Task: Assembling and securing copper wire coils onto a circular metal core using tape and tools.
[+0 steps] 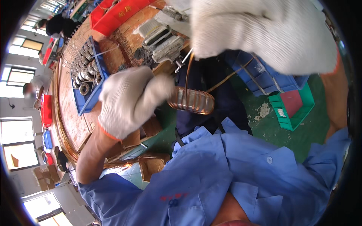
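I have both hands in view over the lap, each in a white knitted glove with an orange cuff. My left hand (132, 100) is clamped on the near-left end of a pale ring-shaped core wrapped in copper wire (193, 101), though its fingertips blur and I cannot tell how each finger sits. The ring is held up in front of the dark trousers (232, 101), between the hands and lower than the right. My right hand (260, 35) is curled into a fist, apparently closed on the upright copper strand (187, 73) that rises from the ring into its lower edge; the finger contact itself is hidden. A second brownish strand (226, 78) slants from the ring toward the blue plastic bin (277, 81) on the right. I judge the step in hand to be winding, with a turn being drawn tight. The next move, I would say, calls for steady tension from my right hand and a firm left hold, so the turn lies snug beside its neighbours without the ring twisting.
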`<action>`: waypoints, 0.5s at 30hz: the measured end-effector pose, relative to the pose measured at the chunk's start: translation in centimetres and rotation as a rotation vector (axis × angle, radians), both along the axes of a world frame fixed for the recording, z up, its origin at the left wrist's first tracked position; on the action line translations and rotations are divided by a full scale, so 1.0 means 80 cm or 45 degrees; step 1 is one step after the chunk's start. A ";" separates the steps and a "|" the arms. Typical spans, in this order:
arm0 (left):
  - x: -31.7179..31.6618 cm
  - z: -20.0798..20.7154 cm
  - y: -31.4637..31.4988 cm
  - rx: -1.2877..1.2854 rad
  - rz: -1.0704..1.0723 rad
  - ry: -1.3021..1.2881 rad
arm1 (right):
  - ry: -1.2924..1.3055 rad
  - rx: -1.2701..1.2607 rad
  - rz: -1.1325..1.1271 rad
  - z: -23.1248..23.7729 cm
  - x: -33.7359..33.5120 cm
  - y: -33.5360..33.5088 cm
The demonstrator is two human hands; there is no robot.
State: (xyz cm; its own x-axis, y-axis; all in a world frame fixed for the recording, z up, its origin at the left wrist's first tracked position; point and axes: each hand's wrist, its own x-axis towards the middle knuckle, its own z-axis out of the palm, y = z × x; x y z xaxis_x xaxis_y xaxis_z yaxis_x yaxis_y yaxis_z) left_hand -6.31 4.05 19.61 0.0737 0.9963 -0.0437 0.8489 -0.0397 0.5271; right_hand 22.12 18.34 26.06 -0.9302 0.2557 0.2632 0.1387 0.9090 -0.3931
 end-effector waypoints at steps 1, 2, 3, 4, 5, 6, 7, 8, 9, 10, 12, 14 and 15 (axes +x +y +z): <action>-0.004 0.000 -0.002 0.555 -0.293 0.400 | 0.060 0.089 0.015 0.011 -0.048 -0.024; 0.000 0.006 0.002 0.657 -0.430 0.356 | 0.116 0.196 0.001 0.016 -0.062 -0.027; 0.018 0.002 0.020 0.554 -0.532 -0.054 | 0.160 0.334 -0.098 0.023 -0.052 0.005; 0.025 -0.014 0.023 0.446 -0.580 -0.174 | 0.211 0.420 -0.085 0.021 -0.066 0.043; 0.036 -0.025 0.028 0.346 -0.644 -0.297 | 0.258 0.517 -0.089 0.023 -0.077 0.025; 0.045 -0.019 0.003 -0.089 -0.160 -0.432 | 0.359 0.567 0.013 0.019 -0.109 0.013; 0.047 -0.022 0.019 -0.203 -0.072 -0.634 | 0.405 0.677 -0.016 0.030 -0.107 0.031; 0.042 -0.028 0.035 -0.079 -0.095 -0.603 | 0.450 0.786 -0.047 0.024 -0.104 0.037; 0.036 -0.030 0.052 0.043 -0.119 -0.573 | 0.492 0.895 -0.079 0.023 -0.096 0.043; 0.029 -0.018 0.075 0.124 -0.145 -0.373 | 0.534 0.989 -0.103 0.019 -0.092 0.051; 0.004 -0.017 0.112 0.226 0.065 -0.310 | 0.632 1.158 -0.119 0.010 -0.086 0.062; -0.065 -0.056 0.125 0.203 0.302 -0.282 | 0.954 1.321 -0.078 -0.021 -0.120 0.067; -0.083 -0.077 0.137 0.141 0.344 -0.392 | 0.621 1.172 -0.161 -0.045 -0.108 0.038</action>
